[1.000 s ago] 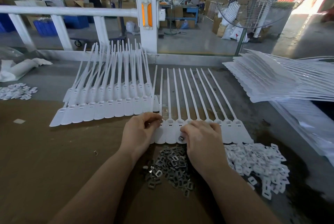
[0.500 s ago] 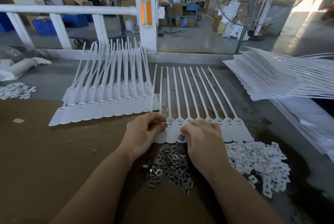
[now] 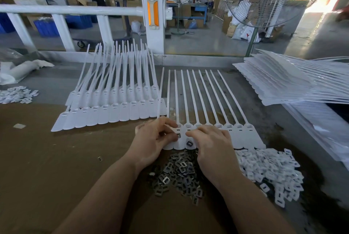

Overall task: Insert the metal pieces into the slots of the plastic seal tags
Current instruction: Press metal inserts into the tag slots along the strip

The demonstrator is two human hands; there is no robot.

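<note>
Both hands rest on a row of white seal tags laid across the brown desk. The left hand pinches a small metal piece against a tag head. The right hand lies curled over the neighbouring tags, just beside another metal piece sitting on a tag. A pile of metal pieces lies under the wrists, white plastic clips heaped to the right.

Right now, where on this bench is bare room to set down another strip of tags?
Bare cardboard lies left of the left hand, below the finished tags; only small scraps there. It is crowded near the hands: metal pieces beneath, white clips to the right, stacked tags behind them.
</note>
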